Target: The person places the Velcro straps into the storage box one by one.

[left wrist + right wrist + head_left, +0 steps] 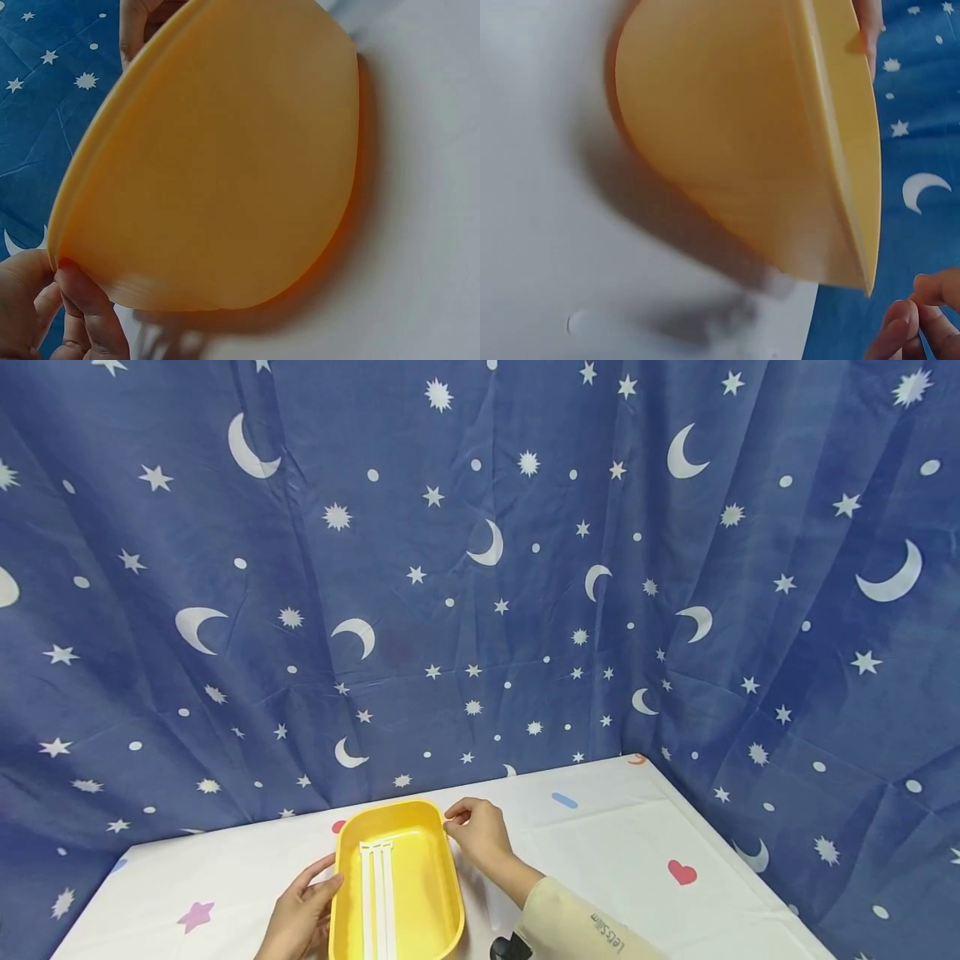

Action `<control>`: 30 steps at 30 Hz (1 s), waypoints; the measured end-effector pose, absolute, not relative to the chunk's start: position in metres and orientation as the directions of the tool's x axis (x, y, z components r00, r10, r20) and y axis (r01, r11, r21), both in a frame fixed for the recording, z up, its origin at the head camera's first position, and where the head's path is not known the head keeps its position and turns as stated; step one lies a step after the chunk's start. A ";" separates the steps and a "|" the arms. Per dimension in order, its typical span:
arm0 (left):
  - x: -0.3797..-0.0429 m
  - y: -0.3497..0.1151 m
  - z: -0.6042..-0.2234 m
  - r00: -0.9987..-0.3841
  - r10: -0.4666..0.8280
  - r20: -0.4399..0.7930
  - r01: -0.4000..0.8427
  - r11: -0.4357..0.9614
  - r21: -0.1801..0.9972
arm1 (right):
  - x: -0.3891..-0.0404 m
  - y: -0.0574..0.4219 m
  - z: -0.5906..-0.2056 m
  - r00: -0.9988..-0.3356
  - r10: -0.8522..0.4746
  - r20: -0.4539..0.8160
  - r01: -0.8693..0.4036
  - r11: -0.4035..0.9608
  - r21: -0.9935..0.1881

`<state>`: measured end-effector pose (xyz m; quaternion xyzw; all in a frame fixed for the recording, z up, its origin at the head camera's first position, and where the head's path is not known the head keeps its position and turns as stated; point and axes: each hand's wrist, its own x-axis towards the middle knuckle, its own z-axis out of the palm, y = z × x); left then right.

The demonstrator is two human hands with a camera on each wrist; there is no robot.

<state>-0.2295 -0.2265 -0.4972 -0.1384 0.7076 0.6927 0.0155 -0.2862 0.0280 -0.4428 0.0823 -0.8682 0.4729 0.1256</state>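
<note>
A yellow tray [446,893] with rounded corners and raised walls lies lengthwise before me. Inside, along its left half, are several long white strips [377,893] with wider, notched upper ends. My left hand [300,906] grips the tray's left rim; in the left wrist view, fingertips [86,300] pinch the wall's edge. By the far right corner is my right hand [480,835], with thumb and fingers curled together. The right wrist view has these fingertips [913,300] a small gap beyond the tray corner, with nothing visible between them.
The white tablecloth [600,860] has coloured prints, among them a red heart [682,872] and a pink star [196,917]. A blue curtain [450,610] with moons and stars hangs behind the table and along its right side. Something black [510,948] shows at the right sleeve.
</note>
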 end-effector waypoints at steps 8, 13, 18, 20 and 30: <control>-0.230 -0.226 -0.498 -0.961 -0.183 -0.208 -0.210 -0.010 0.978 | -0.295 0.045 -0.449 -0.955 0.013 0.296 -0.240 0.553 -0.798; -0.230 -0.226 -0.499 -0.960 -0.181 -0.213 -0.212 -0.022 0.977 | -0.298 0.052 -0.453 -0.954 0.030 0.298 -0.231 0.562 -0.794; -0.230 -0.225 -0.500 -0.960 -0.184 -0.213 -0.209 -0.042 0.977 | -0.299 0.057 -0.457 -0.955 0.038 0.296 -0.223 0.566 -0.793; -0.230 -0.225 -0.500 -0.961 -0.182 -0.208 -0.203 -0.047 0.978 | -0.298 0.059 -0.459 -0.957 0.043 0.288 -0.214 0.567 -0.795; -0.230 -0.226 -0.498 -0.961 -0.187 -0.204 -0.201 -0.038 0.979 | -0.294 0.065 -0.485 -0.969 0.041 0.244 -0.175 0.584 -0.793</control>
